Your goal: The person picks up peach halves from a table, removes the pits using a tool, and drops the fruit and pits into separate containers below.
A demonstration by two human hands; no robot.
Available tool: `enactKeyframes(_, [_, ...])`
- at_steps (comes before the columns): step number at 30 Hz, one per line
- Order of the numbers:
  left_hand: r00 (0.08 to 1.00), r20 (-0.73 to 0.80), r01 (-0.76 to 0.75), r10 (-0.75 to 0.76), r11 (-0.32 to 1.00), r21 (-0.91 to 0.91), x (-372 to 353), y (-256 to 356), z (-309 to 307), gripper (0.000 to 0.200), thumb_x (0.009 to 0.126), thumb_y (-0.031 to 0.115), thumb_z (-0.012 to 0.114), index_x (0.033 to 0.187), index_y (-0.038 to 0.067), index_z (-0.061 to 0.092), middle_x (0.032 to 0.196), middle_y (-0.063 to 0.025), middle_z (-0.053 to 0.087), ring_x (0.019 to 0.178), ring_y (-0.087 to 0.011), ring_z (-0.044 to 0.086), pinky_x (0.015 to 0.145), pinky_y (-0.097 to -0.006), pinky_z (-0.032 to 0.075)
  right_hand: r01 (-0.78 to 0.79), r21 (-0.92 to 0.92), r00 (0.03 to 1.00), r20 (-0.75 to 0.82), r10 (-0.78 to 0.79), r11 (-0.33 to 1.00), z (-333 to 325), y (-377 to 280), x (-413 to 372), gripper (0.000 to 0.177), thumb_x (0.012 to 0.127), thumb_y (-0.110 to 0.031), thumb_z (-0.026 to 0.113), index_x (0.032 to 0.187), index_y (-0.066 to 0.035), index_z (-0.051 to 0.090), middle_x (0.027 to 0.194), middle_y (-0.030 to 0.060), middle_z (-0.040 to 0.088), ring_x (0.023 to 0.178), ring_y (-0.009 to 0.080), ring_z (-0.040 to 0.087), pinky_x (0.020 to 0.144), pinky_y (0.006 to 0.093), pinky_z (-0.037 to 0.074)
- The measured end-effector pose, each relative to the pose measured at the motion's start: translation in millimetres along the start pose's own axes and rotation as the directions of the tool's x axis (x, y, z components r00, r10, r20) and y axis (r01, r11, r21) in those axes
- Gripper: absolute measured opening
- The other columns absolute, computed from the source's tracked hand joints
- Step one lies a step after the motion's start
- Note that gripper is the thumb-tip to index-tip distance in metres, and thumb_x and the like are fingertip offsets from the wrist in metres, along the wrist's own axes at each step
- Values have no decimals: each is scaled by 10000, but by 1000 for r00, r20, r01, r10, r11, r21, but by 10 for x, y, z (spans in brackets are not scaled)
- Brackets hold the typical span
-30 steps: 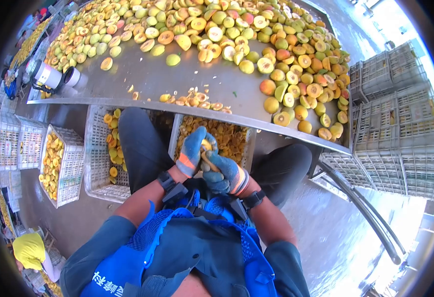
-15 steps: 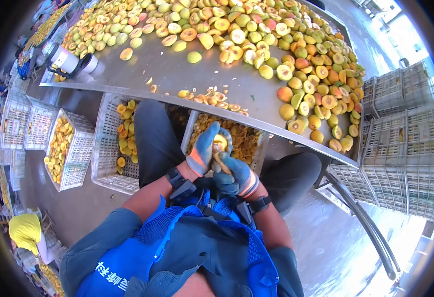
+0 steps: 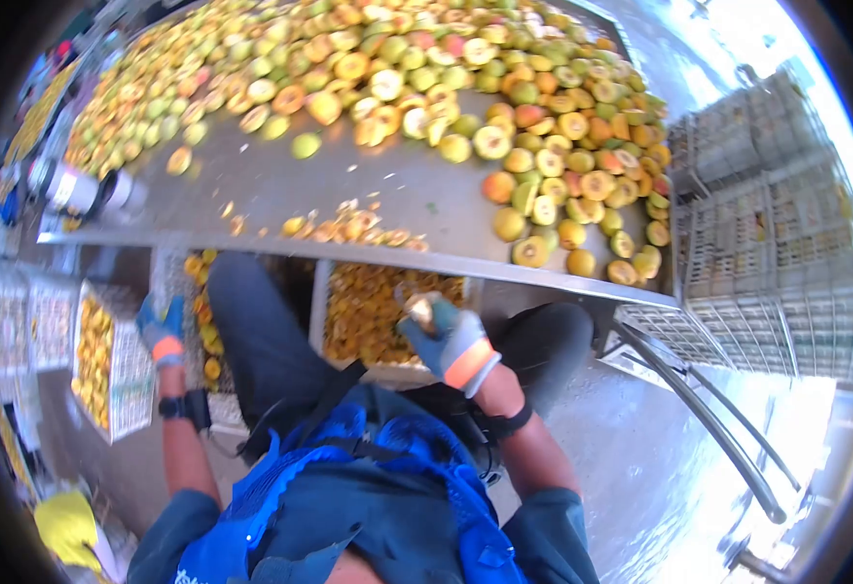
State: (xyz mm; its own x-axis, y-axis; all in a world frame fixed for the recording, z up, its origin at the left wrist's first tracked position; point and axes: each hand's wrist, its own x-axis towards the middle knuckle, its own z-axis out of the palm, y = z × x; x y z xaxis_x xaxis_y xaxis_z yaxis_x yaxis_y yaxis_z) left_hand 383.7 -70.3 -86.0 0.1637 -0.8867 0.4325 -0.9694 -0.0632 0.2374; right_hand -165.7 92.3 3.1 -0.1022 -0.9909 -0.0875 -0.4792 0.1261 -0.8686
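My left hand, in a grey-blue glove with an orange cuff, is over the white crate of yellow fruit pieces left of my knee. Its fingers look apart with nothing between them, though slightly blurred. My right hand, gloved alike, is closed above a crate of brownish-yellow scraps between my knees. A small pale and brown item shows at its fingertips, too blurred to name. On the metal table in front lie many whole and halved peach-like fruits, some showing brown centres.
Small scraps lie near the table's front edge. A white and black cylindrical container stands at its left end. Stacked crates rise at right, beside a bent metal bar. Another fruit crate is at left. A person in yellow is at lower left.
My hands, together around a fruit before, have separated. The left has swung out to the left-hand crate and no longer holds the fruit; the right stays over the scraps. The view has shifted.
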Motion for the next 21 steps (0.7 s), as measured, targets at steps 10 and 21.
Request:
enactKeyframes(10, [939,85,-249,333,830,-500,915,2651,-98,441,944,178,685,1341,23,572,1400,-140,545,1253,-300,544,1066,-422,417,-89,-40,662,-749,30,995,-3416,1902,1146,256,923,-60,711,1174,-28,672,996,-16,682,863,79,594,785,247,510])
enactKeyframes(21, [751,96,-496,653,654,-570,1116,4893,1035,706,802,350,822,1386,56,557,1427,-198,519,1328,-391,489,1113,-475,403,-68,466,675,-630,385,882,-4755,2827,2846,287,916,-157,691,1179,-45,675,1025,48,683,839,174,643,726,360,543])
